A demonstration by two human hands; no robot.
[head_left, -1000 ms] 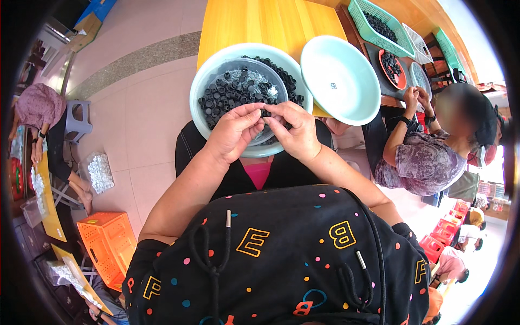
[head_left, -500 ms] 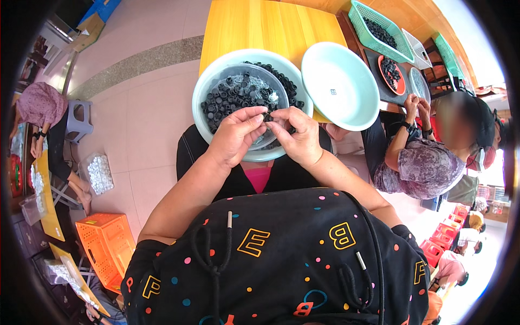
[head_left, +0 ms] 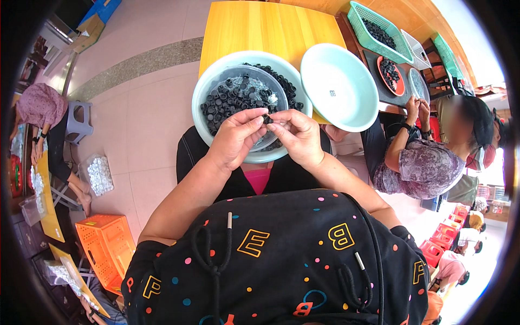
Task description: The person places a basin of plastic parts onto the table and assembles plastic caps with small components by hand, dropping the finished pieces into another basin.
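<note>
Between the fingertips of both hands is a small round black cap (head_left: 267,118), partly covered by the fingers. My left hand (head_left: 236,136) pinches it from the left. From the right, my right hand (head_left: 299,135) grips the same cap with thumb and forefinger. Both hands are over the near side of a pale green basin (head_left: 198,118). Inside that basin sits a clear bowl (head_left: 233,70) full of black caps (head_left: 226,101) and thin clear pieces (head_left: 262,89). More black caps lie in the basin around the bowl.
A second pale basin (head_left: 341,89) rests on the yellow table (head_left: 271,27) to the right. Beyond it are a green basket (head_left: 403,54) and an orange plate (head_left: 400,86), both holding black parts. A co-worker (head_left: 428,146) sits at the right; an orange crate (head_left: 105,252) stands at the left.
Both hands stay almost in place, still pinching the cap; their fingers have shifted only slightly around it. The basins appear very slightly lower in the picture.
</note>
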